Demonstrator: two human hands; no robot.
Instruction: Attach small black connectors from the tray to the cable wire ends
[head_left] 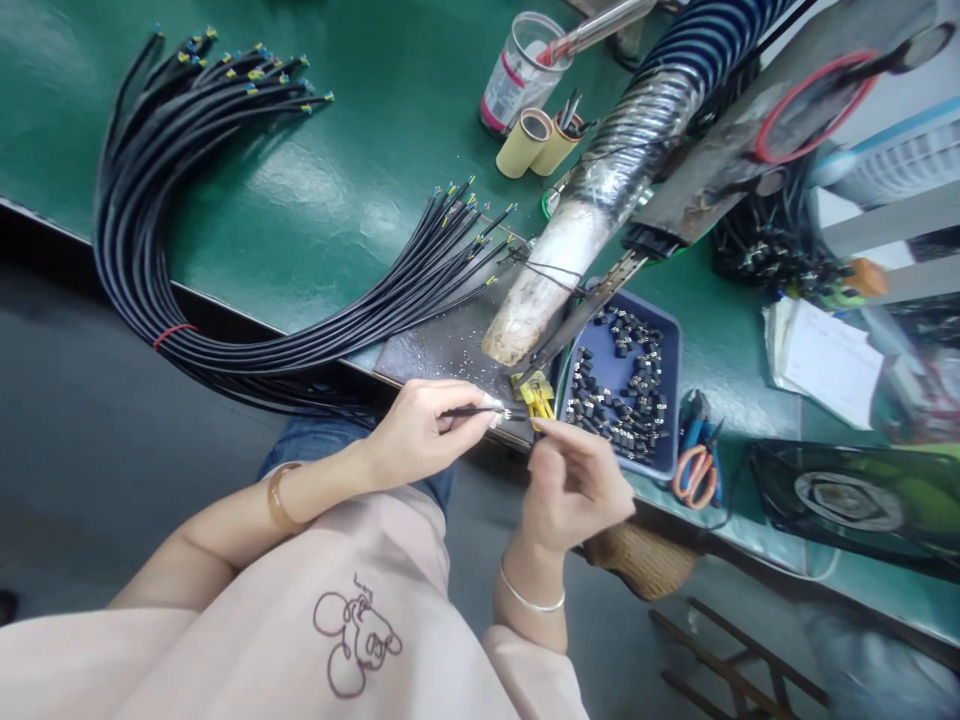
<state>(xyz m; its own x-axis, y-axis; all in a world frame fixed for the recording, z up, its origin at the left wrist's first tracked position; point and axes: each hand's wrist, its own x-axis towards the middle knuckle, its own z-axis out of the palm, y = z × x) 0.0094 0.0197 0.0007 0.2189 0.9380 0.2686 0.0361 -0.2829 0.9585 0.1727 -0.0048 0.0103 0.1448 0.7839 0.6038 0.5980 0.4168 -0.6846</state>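
Note:
My left hand [427,432] is closed around the end of a black cable [461,410], finger and thumb pinching it, with something white on the fingertips. The cable's tip points right, toward my right hand [577,485]. There the index finger reaches to a small dark piece [517,413] at the cable's tip; the fingers are bent, and what they hold is too small to make out. Just behind the tips sits a yellow clip-like holder [537,393], under the thin metal end of a soldering iron [585,315].
A bundle of black cables [142,230], tied in red, curves across the green table [360,130]. A blue tray [673,345] holds small black connectors. An exhaust hose [555,250] hangs overhead. Orange-handled scissors [696,475], paper tubes [523,143] and a plastic cup [517,80] stand around.

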